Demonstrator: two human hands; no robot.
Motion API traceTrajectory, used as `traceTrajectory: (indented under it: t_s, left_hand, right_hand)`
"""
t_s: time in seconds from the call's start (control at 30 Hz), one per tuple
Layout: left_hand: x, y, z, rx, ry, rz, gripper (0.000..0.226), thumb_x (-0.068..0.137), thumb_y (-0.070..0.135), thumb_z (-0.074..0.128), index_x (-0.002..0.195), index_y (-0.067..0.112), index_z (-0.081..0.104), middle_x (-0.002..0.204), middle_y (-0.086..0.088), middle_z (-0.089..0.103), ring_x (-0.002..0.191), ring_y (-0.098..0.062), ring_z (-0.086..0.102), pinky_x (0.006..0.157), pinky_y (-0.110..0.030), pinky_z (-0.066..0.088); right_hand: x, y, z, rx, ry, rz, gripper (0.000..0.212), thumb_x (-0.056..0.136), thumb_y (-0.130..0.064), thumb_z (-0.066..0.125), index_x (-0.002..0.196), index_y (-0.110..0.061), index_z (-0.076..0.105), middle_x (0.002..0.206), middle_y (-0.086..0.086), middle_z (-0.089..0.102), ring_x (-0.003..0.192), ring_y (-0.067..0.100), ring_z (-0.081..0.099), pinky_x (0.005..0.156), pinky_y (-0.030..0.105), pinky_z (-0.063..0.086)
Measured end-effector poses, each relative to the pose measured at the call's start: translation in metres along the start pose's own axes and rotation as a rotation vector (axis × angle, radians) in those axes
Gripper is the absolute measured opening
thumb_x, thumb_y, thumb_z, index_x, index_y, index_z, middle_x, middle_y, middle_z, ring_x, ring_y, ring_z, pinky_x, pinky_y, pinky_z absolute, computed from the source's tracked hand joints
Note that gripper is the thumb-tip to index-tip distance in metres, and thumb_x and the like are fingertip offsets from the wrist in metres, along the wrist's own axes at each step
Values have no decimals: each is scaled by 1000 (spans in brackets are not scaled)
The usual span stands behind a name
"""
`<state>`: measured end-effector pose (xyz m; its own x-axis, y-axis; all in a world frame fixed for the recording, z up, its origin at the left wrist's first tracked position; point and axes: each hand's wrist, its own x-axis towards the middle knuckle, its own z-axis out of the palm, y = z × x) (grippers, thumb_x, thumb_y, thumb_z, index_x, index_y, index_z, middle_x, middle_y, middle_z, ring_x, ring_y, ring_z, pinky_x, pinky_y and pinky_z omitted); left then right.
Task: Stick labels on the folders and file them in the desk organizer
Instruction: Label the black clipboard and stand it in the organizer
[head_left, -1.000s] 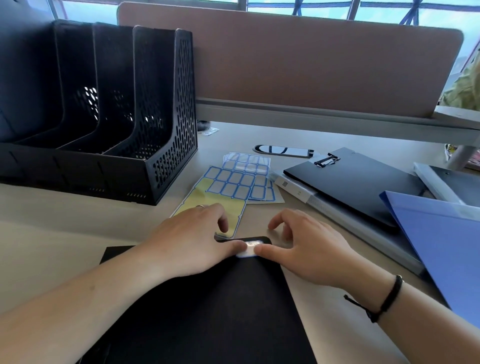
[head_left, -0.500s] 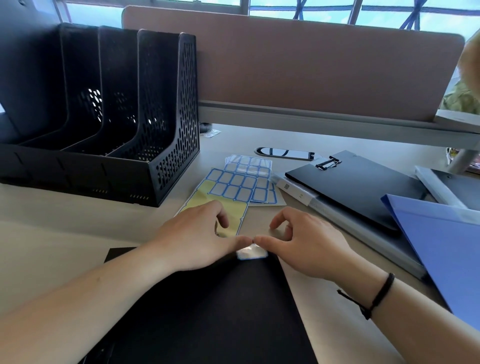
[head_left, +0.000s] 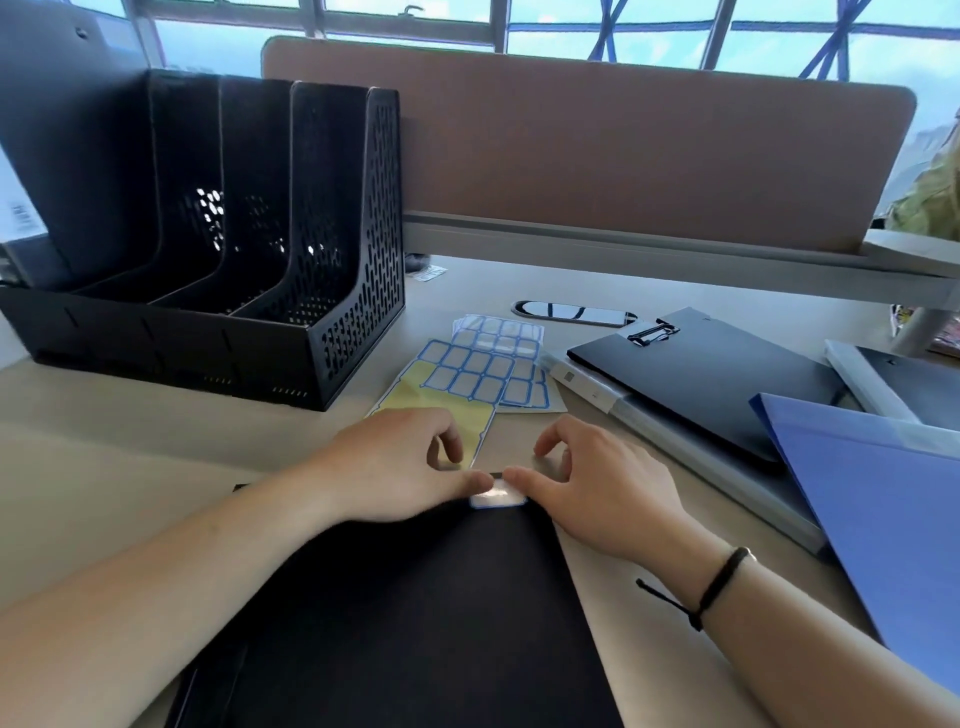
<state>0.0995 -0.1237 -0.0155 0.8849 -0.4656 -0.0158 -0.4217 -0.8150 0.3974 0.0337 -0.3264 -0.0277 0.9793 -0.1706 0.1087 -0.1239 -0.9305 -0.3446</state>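
A black folder (head_left: 415, 623) lies flat on the desk right in front of me. A white, blue-edged label (head_left: 497, 500) sits at the middle of its far edge. My left hand (head_left: 395, 467) and my right hand (head_left: 597, 483) rest on that edge from either side, and both thumb tips press on the label's top. The other fingers are loosely curled and hold nothing. Label sheets (head_left: 478, 369), one partly peeled to its yellow backing, lie just beyond my hands. The black mesh desk organizer (head_left: 358, 332) stands at the back left, its visible slots holding nothing.
To the right lie a black clip folder (head_left: 717, 374) on top of a grey folder (head_left: 701, 452), a blue folder (head_left: 883, 509) and another dark folder (head_left: 914, 384). A brown partition (head_left: 623, 145) closes off the back of the desk.
My thumbs have slid from the label's two ends toward its middle and top edge. The folder has not moved; the view has tilted slightly upward.
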Motion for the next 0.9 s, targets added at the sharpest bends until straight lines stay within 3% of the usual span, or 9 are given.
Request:
traceTrajectory:
  t_s: [0.13,0.27,0.43,0.53,0.63,0.77,0.9]
  left_hand:
    - [-7,-3,-28,51,-158,65,39,80,65,67,105,37,60,93,16,61,84,1,58,75,-20,45]
    - [-25,-6,-54,179,-187,31,46,79,67,65,114,37,59,100,18,59,89,-2,60,85,-27,51]
    - [-68,-23,-70,284,-172,-197,70,79,74,61,135,34,48,126,10,58,114,-12,58,99,-30,48]
    - [-95,-35,-62,252,-138,-275,85,80,72,61,150,33,33,143,6,54,130,-16,51,106,-32,43]
    - [-113,-44,-48,147,-58,-323,86,80,71,62,150,31,32,144,5,53,134,-17,48,108,-33,41]
    - [-125,-49,-40,140,28,-356,80,75,74,62,141,34,43,140,7,55,135,-16,44,105,-35,42]
    - [-130,-50,-48,19,-53,-381,70,72,67,73,131,34,54,134,7,56,132,-16,44,105,-33,41]
  right_hand:
    - [-9,7,-6,117,-45,-67,46,74,-79,54,105,-45,55,88,-17,62,81,2,59,74,31,49]
    - [-28,17,-18,236,-182,-175,78,56,-87,58,123,-49,50,107,-23,56,78,-6,53,84,26,47]
    - [-64,19,-25,137,-236,-229,106,49,-96,52,142,-51,28,126,-27,44,118,-2,43,108,29,35]
    - [-91,14,-28,45,-286,-233,110,55,-95,53,147,-51,14,138,-24,34,133,4,31,114,30,26]
    - [-106,10,-23,36,-301,-261,108,58,-93,54,149,-49,16,149,-24,24,142,5,22,118,31,20]
    - [-107,7,-17,54,-301,-220,101,60,-91,54,147,-49,26,153,-18,22,145,14,23,118,32,20]
    - [-108,2,-19,56,-288,-196,103,61,-91,53,148,-44,29,155,-14,24,145,15,25,118,33,22]
